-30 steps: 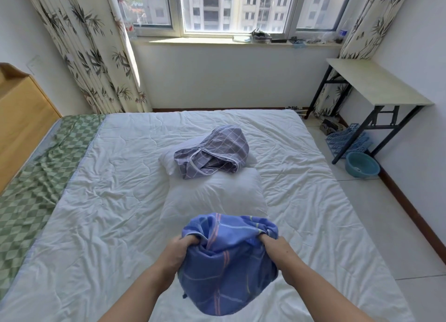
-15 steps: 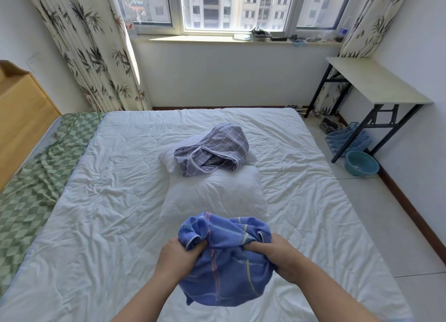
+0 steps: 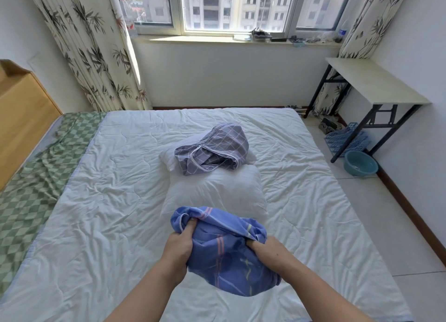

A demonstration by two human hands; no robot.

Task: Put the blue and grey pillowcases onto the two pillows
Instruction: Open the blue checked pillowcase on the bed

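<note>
Two hands gather a blue pillowcase above a white quilt, two bare pillows waiting just beyond.

The left hand [image 3: 179, 250] and right hand [image 3: 270, 251] each grip the bunched blue pillowcase [image 3: 226, 251], fingers curled into its folds, holding it up off the quilt [image 3: 108, 201] at the near edge of the near pillow [image 3: 217, 191]. The grey checked pillowcase [image 3: 213, 150] lies crumpled on the far pillow [image 3: 170, 156], which touches the near one. A green checked sheet [image 3: 31, 177] shows along the quilt's left side; a teal basin [image 3: 360, 163] sits on the floor under a small table [image 3: 371, 80].
</note>
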